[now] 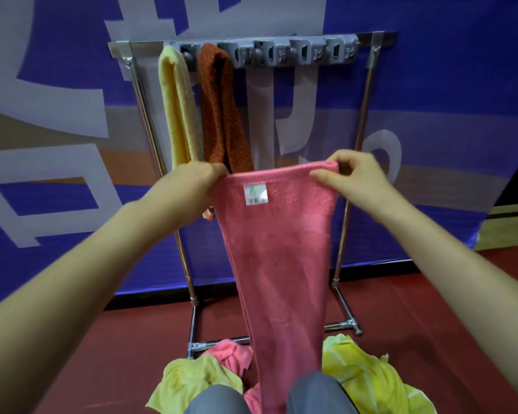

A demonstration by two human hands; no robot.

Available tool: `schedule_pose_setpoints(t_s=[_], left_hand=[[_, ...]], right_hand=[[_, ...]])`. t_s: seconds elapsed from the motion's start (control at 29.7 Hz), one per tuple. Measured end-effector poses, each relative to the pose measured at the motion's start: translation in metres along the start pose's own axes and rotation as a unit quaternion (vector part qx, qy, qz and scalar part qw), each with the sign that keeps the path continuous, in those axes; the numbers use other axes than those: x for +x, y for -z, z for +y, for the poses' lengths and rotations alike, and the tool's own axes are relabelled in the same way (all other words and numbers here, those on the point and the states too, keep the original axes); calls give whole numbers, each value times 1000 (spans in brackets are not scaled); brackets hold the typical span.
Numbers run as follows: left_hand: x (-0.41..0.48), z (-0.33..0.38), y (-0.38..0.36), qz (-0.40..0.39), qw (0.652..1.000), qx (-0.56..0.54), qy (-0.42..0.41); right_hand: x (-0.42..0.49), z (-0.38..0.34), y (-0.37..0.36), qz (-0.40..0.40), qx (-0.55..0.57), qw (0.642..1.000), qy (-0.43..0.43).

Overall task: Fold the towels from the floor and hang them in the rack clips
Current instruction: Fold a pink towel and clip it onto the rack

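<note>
A pink towel point(277, 258) hangs lengthwise in front of me, its white label facing me near the top hem. My left hand point(196, 182) pinches the top left corner and my right hand point(355, 177) pinches the top right corner. Behind it stands a metal rack point(368, 85) with a grey strip of clips point(296, 53) along its top bar. A pale yellow towel point(177, 106) and a rust-brown towel point(222, 115) hang folded from the leftmost clips. The clips to their right hold nothing.
On the dark red floor point(102, 354) by my knees lies a pile of towels: yellow point(192, 380), pink point(232, 354) and bright yellow-green point(368, 380). A blue banner wall point(461, 115) stands right behind the rack. The rack's foot bars point(341, 325) stick out near the pile.
</note>
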State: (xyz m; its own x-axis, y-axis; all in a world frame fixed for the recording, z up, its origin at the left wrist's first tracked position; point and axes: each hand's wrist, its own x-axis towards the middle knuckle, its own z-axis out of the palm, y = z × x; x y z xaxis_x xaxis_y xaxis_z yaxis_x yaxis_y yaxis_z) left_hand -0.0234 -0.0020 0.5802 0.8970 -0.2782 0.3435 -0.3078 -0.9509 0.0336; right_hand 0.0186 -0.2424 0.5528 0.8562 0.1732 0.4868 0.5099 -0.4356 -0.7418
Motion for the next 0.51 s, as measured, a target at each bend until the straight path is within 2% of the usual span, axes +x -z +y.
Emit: schedule_pose_setpoints(t_s=[0.13,0.2,0.37,0.44,0.51], left_hand=[[6,0,31,94,996,-11,-3],[9,1,41,97,995,-25,-6],[4,-1,24,25,995,-82,43],[0,-4,8,-26,984,-161,77],[-6,-7,-4,-60,957,-259,116]], right_hand=[[22,-32,16,41,6,998,42],[27,-37,17,33,2,999,37],[17,-14,1,-3,21,999,-39],[9,-3,-8,-9,45,996,-81],[1,7,-19,-11,71,991,-111]])
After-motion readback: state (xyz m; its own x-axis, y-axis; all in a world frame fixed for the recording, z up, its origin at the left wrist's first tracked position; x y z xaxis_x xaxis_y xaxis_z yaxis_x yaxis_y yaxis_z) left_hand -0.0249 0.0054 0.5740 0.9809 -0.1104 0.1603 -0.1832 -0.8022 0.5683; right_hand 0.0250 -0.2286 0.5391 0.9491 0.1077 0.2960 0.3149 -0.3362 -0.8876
